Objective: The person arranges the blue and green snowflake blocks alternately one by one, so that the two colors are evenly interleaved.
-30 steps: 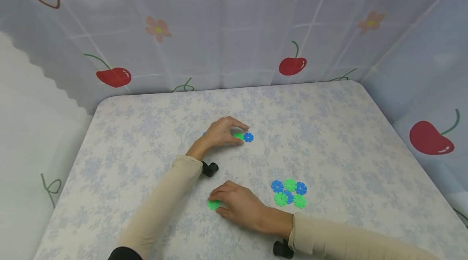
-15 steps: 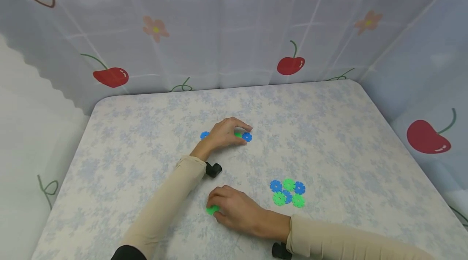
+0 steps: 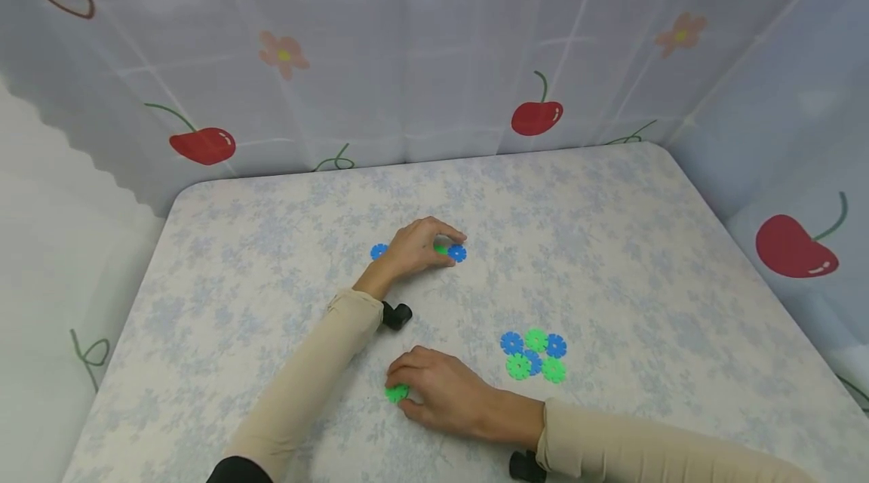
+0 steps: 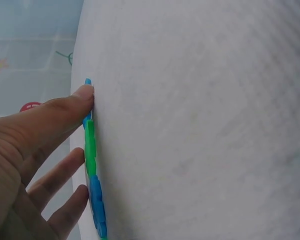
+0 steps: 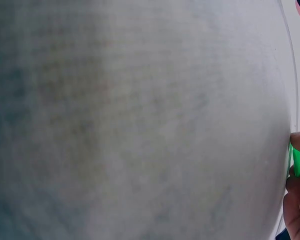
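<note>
Head view: left fingers (image 3: pixel 444 228) pinch a blue disc (image 3: pixel 458 253) ending the far row (image 3: pixel 440 250); right fingers (image 3: pixel 407 375) pinch a near green disc (image 3: pixel 397 394). Uneven pressure could skew the row.

On my feed I see a broad surface (image 3: pixel 645 272), pale with a soft blue floral print, its far corners rounded. Toward its far side lies a row of blue and green notched discs (image 3: pixel 458 253), partly hidden by the left grip (image 3: pixel 414 246). Nearer the camera and farther right lies a close cluster of three blue and three green discs (image 3: pixel 534 364).
</note>
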A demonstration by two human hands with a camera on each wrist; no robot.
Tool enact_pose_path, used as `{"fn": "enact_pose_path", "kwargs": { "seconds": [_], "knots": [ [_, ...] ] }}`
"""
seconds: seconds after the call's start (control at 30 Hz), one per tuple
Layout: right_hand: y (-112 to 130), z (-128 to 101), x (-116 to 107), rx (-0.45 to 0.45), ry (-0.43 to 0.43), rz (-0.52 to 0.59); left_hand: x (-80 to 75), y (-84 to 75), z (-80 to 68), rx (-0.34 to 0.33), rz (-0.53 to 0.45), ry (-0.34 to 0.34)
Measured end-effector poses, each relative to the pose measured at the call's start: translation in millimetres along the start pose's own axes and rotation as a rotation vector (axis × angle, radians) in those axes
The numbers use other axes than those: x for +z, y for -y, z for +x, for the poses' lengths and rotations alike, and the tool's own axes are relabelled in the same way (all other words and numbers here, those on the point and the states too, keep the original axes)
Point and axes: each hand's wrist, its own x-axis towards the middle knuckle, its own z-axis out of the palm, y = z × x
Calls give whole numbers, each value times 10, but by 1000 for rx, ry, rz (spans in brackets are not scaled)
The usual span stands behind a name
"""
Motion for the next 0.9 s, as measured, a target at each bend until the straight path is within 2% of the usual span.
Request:
{"fn": "enact_pose_path", "kwargs": {
  "seconds": [0.17,0.37,0.6,0.9],
  "knots": [
    [-31,-24,-15,21,-28,-8,-4,-5,7,-17,-8,-2],
    [-116,-65,-102,86,-49,26,2,-6,15,-26,-13,8],
    [-322,-105,-359,233,-135,61,5,2,26,-50,-28,13],
    [-779,-118,-659,435,-270,130,-3,14,54,-51,-28,28]
  ]
}}
